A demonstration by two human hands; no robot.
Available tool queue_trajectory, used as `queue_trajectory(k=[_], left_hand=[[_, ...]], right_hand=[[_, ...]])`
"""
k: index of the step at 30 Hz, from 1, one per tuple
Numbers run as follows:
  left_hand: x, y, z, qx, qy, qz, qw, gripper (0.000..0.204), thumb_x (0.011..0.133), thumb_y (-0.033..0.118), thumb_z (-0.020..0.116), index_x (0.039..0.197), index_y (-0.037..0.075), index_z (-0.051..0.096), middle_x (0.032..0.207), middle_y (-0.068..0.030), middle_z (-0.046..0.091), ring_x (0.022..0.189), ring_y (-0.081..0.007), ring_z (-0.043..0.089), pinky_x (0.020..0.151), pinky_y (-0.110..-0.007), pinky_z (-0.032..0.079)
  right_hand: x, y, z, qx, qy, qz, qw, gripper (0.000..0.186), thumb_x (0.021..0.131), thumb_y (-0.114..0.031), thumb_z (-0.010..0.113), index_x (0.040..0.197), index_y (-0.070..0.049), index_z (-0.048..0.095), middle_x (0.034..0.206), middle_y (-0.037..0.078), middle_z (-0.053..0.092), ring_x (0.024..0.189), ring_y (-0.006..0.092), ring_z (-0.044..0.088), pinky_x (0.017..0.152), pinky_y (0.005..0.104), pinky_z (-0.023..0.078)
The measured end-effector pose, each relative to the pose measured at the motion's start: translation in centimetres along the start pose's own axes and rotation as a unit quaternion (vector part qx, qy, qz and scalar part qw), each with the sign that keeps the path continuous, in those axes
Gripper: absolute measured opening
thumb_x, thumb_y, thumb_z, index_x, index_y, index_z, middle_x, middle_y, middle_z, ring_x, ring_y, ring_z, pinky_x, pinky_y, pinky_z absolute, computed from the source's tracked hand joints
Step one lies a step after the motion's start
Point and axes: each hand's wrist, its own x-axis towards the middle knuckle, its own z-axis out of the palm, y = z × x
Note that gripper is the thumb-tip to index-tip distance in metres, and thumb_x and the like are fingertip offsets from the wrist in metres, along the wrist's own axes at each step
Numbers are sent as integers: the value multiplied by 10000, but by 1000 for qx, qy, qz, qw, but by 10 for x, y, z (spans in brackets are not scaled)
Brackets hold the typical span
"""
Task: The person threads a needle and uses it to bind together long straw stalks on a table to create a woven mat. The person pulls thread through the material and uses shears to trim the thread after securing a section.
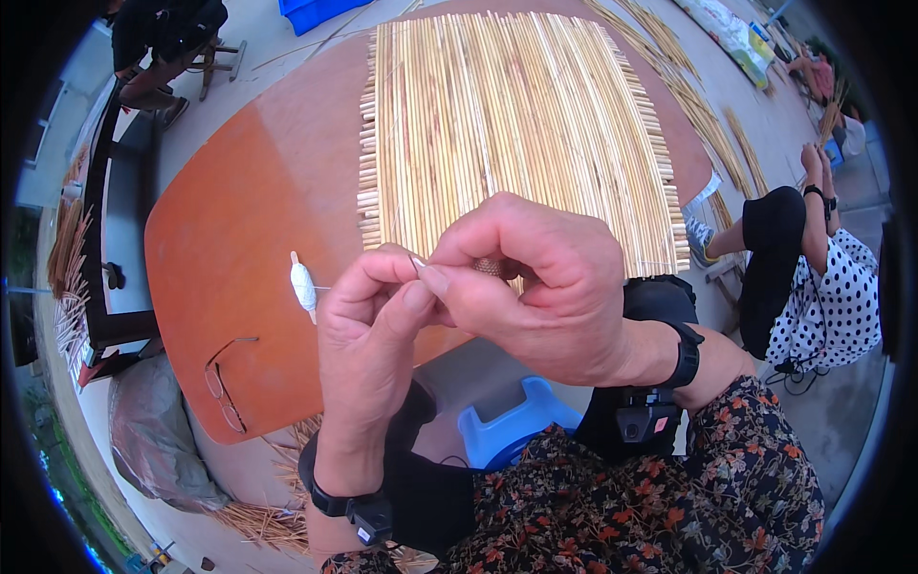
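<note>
Right hand [545,292], frame centre — thumb and forefinger pinching a thin needle-like sliver [417,261] | left hand [368,330] fingertips meet it, half curled — hold unclear | stalk mat [516,124] upper centre, on orange table [220,220] | white thread bobbin [303,286] left of centre

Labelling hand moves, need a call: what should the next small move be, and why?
Probably work the thread through what looks like a needle: the left hand and right hand bring their fingertips together there, and the thread runs from the spool toward the left hand. Too small to tell whether it's already through.
</note>
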Motion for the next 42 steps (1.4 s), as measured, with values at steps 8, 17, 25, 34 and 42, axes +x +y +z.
queue_trajectory(k=[8, 17, 25, 34, 42], left_hand=[[-1, 1, -2, 13, -10, 7, 1000, 100, 913, 52, 632, 986, -11, 605, 936, -54, 624, 850, -143, 661, 766, -282, 579], [0, 2, -3, 21, -27, 13, 999, 93, 914, 44, 626, 975, -21, 603, 926, -62, 622, 846, -145, 661, 762, -279, 580], [0, 3, -3, 32, -17, 5, 999, 85, 908, 50, 637, 961, -10, 608, 923, -56, 629, 844, -129, 654, 762, -264, 567], [0, 4, -3, 36, -17, 2, 999, 84, 903, 51, 645, 955, -6, 611, 916, -49, 631, 830, -120, 650, 758, -257, 562], [0, 5, -3, 48, -11, 3, 999, 94, 904, 50, 645, 963, -12, 607, 928, -58, 630, 844, -130, 655, 774, -267, 566]], right_hand=[[0, -2, 3, -1, 35, 10, 999, 66, 780, -19, 686, 800, -25, 623, 670, 46, 610, 574, 92, 579, 510, 231, 464], [1, -2, -1, -38, 10, -23, 999, 58, 830, -6, 700, 823, -14, 644, 739, 23, 650, 599, 39, 577, 508, 190, 449], [-1, 0, -1, -18, 2, -8, 1000, 55, 831, -4, 700, 830, -12, 646, 750, 27, 651, 607, 43, 578, 518, 192, 450], [0, 0, -1, -30, 0, -14, 999, 56, 826, 1, 702, 820, -10, 647, 746, 30, 647, 603, 44, 574, 511, 195, 442], [-1, 2, -2, -35, -4, -15, 999, 54, 824, 1, 699, 825, -8, 645, 741, 30, 645, 603, 44, 573, 510, 194, 443]])
